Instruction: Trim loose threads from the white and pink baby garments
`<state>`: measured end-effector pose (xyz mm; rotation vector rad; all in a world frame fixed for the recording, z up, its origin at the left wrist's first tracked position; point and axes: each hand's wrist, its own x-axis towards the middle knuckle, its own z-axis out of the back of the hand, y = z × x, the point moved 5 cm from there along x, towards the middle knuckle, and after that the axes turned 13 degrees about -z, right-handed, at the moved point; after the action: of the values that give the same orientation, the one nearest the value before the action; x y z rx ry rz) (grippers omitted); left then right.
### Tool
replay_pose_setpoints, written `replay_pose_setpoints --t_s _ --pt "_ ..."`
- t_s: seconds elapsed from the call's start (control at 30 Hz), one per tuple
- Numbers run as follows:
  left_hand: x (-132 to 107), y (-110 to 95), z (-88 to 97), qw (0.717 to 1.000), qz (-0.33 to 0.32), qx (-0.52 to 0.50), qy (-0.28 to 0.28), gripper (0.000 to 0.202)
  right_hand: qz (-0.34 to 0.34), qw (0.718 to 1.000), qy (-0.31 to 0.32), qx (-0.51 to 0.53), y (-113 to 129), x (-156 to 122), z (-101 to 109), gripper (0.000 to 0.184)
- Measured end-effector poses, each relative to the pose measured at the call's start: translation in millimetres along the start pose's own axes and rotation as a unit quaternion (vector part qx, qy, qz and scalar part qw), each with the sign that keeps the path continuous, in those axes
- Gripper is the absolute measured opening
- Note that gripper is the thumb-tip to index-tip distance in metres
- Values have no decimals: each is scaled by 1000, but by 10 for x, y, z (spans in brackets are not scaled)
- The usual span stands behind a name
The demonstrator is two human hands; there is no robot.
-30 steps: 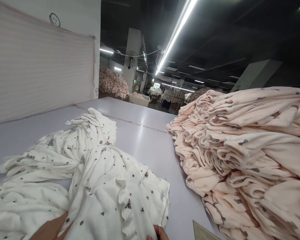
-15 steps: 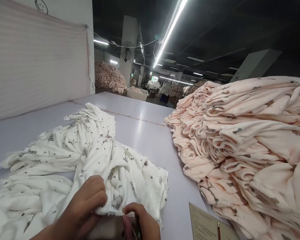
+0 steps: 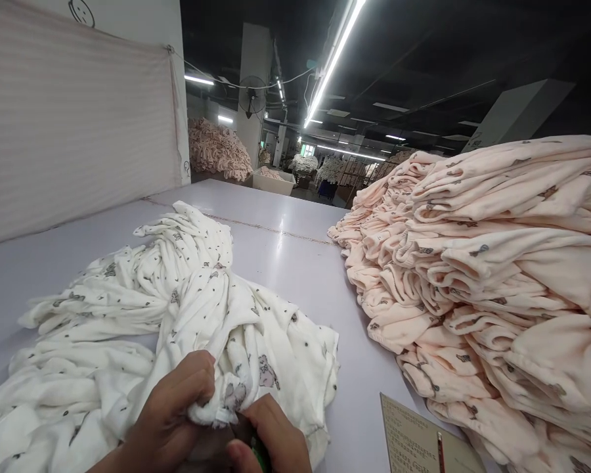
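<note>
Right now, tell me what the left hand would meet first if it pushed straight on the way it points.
The white printed cloth: the left hand grips a fold of it, fingers pointing into the bunch. Beyond lies table, though depth is unclear.

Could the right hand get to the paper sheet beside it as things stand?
Probably yes: only bare table lies between the right hand and the sheet. But that hand is closed at the white garment, seemingly around a green item, so it isn't free.
</note>
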<state>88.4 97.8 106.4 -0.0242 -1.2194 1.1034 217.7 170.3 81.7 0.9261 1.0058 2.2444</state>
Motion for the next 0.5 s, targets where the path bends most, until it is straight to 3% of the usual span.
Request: replay_pose_setpoints --t_s 0.33,0.5 --pt "-108 86 -54 998 53 -46 1 27 4 998 14 -53 -7 -31 -43 54" --pt "-117 93 -65 997 43 -59 2 27 11 998 13 -60 64 -5 -15 55"
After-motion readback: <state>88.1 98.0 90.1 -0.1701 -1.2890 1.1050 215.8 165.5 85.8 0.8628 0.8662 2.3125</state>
